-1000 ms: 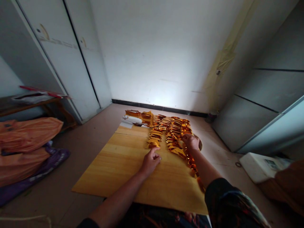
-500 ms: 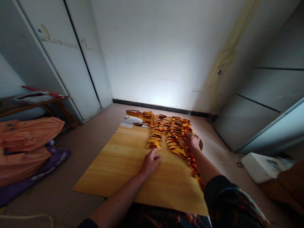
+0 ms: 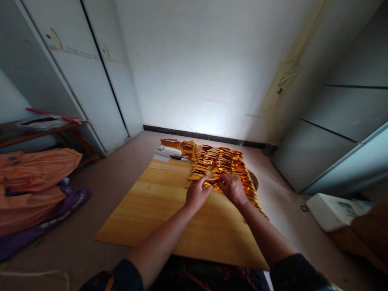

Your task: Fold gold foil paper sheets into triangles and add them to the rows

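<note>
My left hand (image 3: 197, 196) is at the front end of the rows of folded gold foil papers (image 3: 226, 159), thumb and fingers closed on the edge of a gold foil paper (image 3: 209, 183). From the right, my right hand (image 3: 235, 190) meets it with bent fingers pinching the same shiny piece; its fingertips are partly hidden. The folded papers overlap in several rows on a wooden board (image 3: 145, 218), which lies in front of my body.
At the board's far left corner lie a stack of gold papers (image 3: 189, 149) and a white wrapper (image 3: 169, 152). A white box (image 3: 327, 212) stands on the right. Orange and purple bags (image 3: 39, 169) lie left. Cabinets (image 3: 72, 60) and a wall surround the board.
My right hand has moved left from the right-hand row to beside my left hand. The left hand has shifted slightly up and right, and a gold foil paper is now between both.
</note>
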`<action>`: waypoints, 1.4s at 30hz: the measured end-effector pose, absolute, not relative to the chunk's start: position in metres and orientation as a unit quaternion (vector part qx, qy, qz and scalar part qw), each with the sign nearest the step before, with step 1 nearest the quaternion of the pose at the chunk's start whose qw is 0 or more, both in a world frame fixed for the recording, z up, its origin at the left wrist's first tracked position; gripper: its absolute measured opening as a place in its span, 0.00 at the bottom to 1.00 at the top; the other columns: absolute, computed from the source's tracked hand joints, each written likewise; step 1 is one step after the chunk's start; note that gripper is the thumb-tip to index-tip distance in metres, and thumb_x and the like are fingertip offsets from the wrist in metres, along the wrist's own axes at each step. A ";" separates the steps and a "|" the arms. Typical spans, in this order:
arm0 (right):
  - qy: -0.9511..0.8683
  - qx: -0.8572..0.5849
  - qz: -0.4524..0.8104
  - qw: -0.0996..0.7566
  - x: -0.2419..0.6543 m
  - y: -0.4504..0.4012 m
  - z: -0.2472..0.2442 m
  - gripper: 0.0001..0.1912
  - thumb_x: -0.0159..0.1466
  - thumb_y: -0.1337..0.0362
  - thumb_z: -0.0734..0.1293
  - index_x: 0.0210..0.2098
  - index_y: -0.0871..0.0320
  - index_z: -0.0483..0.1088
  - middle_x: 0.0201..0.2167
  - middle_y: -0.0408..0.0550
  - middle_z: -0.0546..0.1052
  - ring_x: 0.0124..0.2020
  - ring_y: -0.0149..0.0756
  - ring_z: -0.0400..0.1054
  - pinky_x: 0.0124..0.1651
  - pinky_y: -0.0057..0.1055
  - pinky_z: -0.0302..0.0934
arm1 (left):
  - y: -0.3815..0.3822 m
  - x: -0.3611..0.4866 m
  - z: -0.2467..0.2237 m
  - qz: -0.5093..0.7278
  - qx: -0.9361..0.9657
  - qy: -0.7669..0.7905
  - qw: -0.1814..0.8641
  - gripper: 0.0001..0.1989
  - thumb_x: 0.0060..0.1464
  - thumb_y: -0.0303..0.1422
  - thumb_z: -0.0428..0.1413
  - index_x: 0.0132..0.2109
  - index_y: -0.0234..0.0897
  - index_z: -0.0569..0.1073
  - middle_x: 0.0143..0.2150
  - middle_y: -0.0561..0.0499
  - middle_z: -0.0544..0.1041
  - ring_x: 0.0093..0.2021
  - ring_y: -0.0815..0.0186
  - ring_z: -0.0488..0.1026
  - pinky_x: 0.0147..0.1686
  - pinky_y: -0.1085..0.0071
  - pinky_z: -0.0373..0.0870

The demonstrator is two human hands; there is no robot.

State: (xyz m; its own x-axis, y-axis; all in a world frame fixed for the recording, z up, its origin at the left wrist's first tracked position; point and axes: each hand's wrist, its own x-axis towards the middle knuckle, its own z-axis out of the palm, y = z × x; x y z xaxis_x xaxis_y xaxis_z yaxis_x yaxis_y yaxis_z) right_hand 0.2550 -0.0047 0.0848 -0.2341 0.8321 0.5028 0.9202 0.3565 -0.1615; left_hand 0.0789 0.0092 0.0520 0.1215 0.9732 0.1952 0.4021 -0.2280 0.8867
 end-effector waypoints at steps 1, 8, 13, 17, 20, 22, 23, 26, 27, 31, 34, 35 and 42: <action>-0.785 -0.558 -0.082 0.256 0.251 -0.006 0.084 0.09 0.64 0.66 0.61 0.29 0.56 0.70 0.27 0.44 0.75 0.27 0.32 0.65 0.35 0.27 0.49 | 0.010 0.080 0.052 0.419 0.664 0.517 0.342 0.19 0.49 0.32 0.60 0.51 0.42 0.75 0.35 0.50 0.80 0.34 0.64 0.74 0.38 0.71 0.69; -0.799 -0.544 -0.102 0.236 0.240 -0.011 0.077 0.12 0.66 0.67 0.58 0.28 0.56 0.68 0.21 0.43 0.73 0.23 0.31 0.63 0.34 0.28 0.49 | 0.010 0.080 0.038 0.464 0.618 0.514 0.371 0.12 0.51 0.30 0.59 0.44 0.42 0.79 0.40 0.48 0.81 0.38 0.62 0.76 0.37 0.70 0.71; -0.797 -0.540 -0.099 0.254 0.240 -0.011 0.075 0.12 0.66 0.67 0.58 0.27 0.56 0.68 0.19 0.42 0.71 0.22 0.31 0.62 0.35 0.28 0.50 | 0.011 0.081 0.039 0.462 0.580 0.515 0.430 0.12 0.51 0.31 0.57 0.43 0.38 0.79 0.26 0.51 0.78 0.25 0.67 0.73 0.24 0.75 0.67; -0.799 -0.528 -0.101 0.271 0.243 -0.012 0.073 0.11 0.65 0.68 0.59 0.26 0.56 0.67 0.20 0.41 0.72 0.22 0.29 0.62 0.35 0.26 0.50 | 0.010 0.080 0.043 0.459 0.548 0.484 0.504 0.15 0.52 0.32 0.55 0.46 0.33 0.78 0.21 0.54 0.74 0.18 0.72 0.68 0.19 0.77 0.65; -0.798 -0.521 -0.098 0.285 0.245 -0.012 0.073 0.10 0.63 0.68 0.61 0.26 0.56 0.67 0.21 0.41 0.72 0.23 0.29 0.62 0.35 0.26 0.50 | 0.009 0.077 0.043 0.457 0.537 0.452 0.546 0.18 0.52 0.33 0.54 0.49 0.30 0.76 0.20 0.55 0.73 0.16 0.74 0.66 0.19 0.78 0.64; -0.799 -0.519 -0.096 0.289 0.246 -0.013 0.073 0.10 0.63 0.69 0.61 0.25 0.56 0.67 0.21 0.41 0.73 0.24 0.29 0.62 0.35 0.26 0.50 | 0.009 0.075 0.042 0.455 0.535 0.438 0.561 0.20 0.52 0.33 0.54 0.51 0.29 0.75 0.20 0.55 0.73 0.17 0.74 0.66 0.19 0.79 0.64; -0.800 -0.517 -0.096 0.290 0.246 -0.013 0.073 0.10 0.63 0.69 0.61 0.25 0.56 0.67 0.21 0.41 0.73 0.24 0.29 0.63 0.36 0.26 0.50 | 0.009 0.075 0.042 0.453 0.535 0.434 0.566 0.21 0.51 0.33 0.55 0.52 0.29 0.74 0.20 0.55 0.73 0.17 0.74 0.66 0.19 0.79 0.64; -0.800 -0.518 -0.091 0.288 0.246 -0.012 0.072 0.11 0.62 0.70 0.61 0.25 0.56 0.67 0.21 0.41 0.73 0.24 0.29 0.63 0.36 0.26 0.50 | 0.009 0.074 0.040 0.450 0.535 0.431 0.571 0.24 0.50 0.34 0.56 0.54 0.30 0.73 0.21 0.54 0.74 0.17 0.74 0.67 0.19 0.78 0.65; -0.799 -0.521 -0.087 0.288 0.246 -0.012 0.072 0.10 0.62 0.70 0.61 0.25 0.56 0.68 0.21 0.41 0.73 0.24 0.29 0.63 0.36 0.26 0.50 | 0.009 0.074 0.040 0.453 0.534 0.429 0.571 0.25 0.49 0.33 0.57 0.55 0.31 0.71 0.22 0.54 0.75 0.18 0.73 0.68 0.19 0.78 0.66; -0.790 -0.534 -0.072 0.293 0.246 -0.012 0.072 0.09 0.61 0.70 0.62 0.25 0.56 0.68 0.22 0.41 0.74 0.24 0.30 0.63 0.35 0.26 0.50 | 0.007 0.073 0.043 0.461 0.534 0.415 0.575 0.31 0.45 0.32 0.60 0.59 0.34 0.68 0.32 0.50 0.78 0.24 0.70 0.72 0.22 0.76 0.70; -0.789 -0.536 -0.063 0.293 0.245 -0.013 0.074 0.09 0.61 0.69 0.62 0.25 0.56 0.67 0.22 0.41 0.73 0.24 0.30 0.63 0.35 0.26 0.50 | 0.004 0.073 0.047 0.462 0.527 0.418 0.578 0.33 0.43 0.31 0.61 0.59 0.34 0.68 0.33 0.51 0.77 0.26 0.71 0.72 0.24 0.76 0.71; -0.788 -0.538 -0.060 0.292 0.244 -0.013 0.074 0.09 0.61 0.69 0.62 0.24 0.56 0.67 0.22 0.41 0.73 0.24 0.30 0.62 0.35 0.26 0.50 | 0.003 0.073 0.048 0.466 0.519 0.419 0.581 0.33 0.42 0.31 0.61 0.59 0.34 0.67 0.33 0.51 0.77 0.26 0.71 0.72 0.24 0.76 0.71; -0.785 -0.539 -0.043 0.303 0.242 -0.013 0.075 0.09 0.61 0.68 0.63 0.24 0.57 0.67 0.22 0.42 0.73 0.24 0.30 0.63 0.34 0.27 0.50 | 0.003 0.076 0.052 0.489 0.460 0.417 0.612 0.40 0.40 0.31 0.63 0.62 0.35 0.62 0.29 0.53 0.76 0.23 0.72 0.70 0.21 0.78 0.66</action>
